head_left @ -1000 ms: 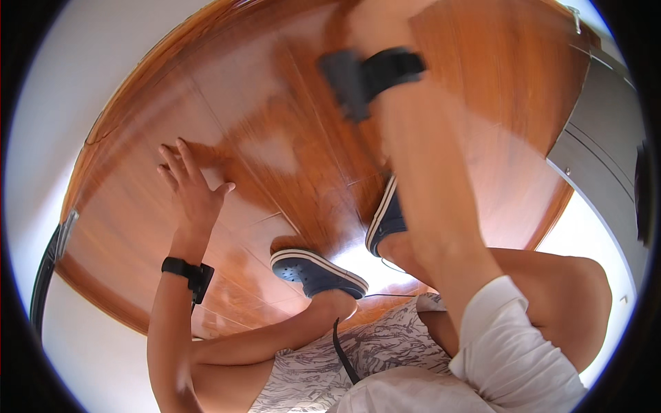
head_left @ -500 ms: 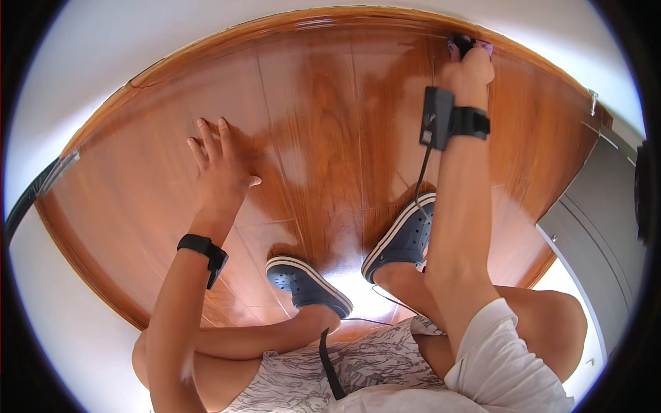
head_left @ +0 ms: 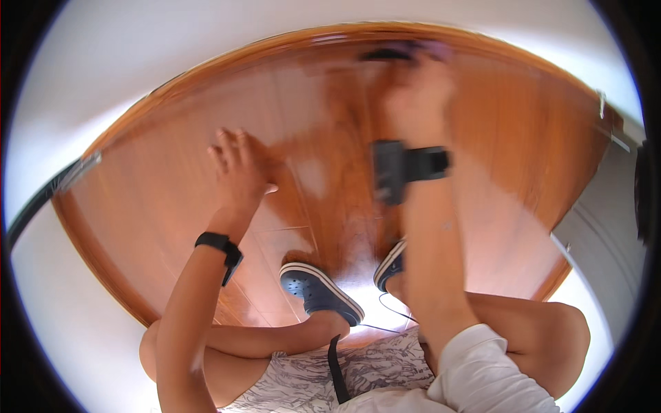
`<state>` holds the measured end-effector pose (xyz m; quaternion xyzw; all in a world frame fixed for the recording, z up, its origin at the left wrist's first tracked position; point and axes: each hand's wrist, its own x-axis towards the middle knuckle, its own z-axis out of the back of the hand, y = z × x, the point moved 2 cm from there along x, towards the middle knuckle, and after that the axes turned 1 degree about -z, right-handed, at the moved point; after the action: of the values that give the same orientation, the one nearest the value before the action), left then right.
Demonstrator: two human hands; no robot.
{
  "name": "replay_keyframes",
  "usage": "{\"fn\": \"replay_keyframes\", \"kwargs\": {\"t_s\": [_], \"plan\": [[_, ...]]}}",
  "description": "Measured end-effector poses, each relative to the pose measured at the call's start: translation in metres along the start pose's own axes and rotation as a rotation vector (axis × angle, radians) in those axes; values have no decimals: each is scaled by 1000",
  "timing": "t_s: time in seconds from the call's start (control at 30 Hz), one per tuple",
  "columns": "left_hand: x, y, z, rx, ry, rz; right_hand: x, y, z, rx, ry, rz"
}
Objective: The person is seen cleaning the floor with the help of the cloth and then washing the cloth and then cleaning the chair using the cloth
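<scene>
My left hand [head_left: 239,172] rests on the shiny brown wood floor [head_left: 330,138] with its fingers spread, and nothing is in it. Farther out, near the wall, my right hand [head_left: 420,96] is smeared by motion. It grips a small black and purple thing [head_left: 434,49], whose dark end [head_left: 385,54] points to the left. Blur and the hand itself hide what kind of thing this is. It is at the floor's far part, close to the wooden skirting, but I cannot tell whether it touches the floor.
A curved-looking wooden skirting [head_left: 275,49] runs along the white wall [head_left: 227,27]. My feet stand in dark blue clogs [head_left: 320,292], the right one partly behind my forearm. To the right is a grey panel [head_left: 606,199]. A black cable [head_left: 31,206] bends at the left wall.
My right hand has swept left along the skirting with the black and purple thing. My left hand stays spread on the floor. The whole view has shifted slightly.
</scene>
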<state>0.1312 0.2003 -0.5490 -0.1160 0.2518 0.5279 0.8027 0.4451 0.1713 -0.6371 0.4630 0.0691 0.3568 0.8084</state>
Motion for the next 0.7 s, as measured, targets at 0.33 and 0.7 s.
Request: {"fn": "replay_keyframes", "kwargs": {"t_s": [0.33,0.7], "plan": [[-10,161,-1,-268,195,-343,-4,81,-34,807,-242,-630],[-67,245,-86,-457,243,184,-93,221,-121,1261,473,-1073]]}}
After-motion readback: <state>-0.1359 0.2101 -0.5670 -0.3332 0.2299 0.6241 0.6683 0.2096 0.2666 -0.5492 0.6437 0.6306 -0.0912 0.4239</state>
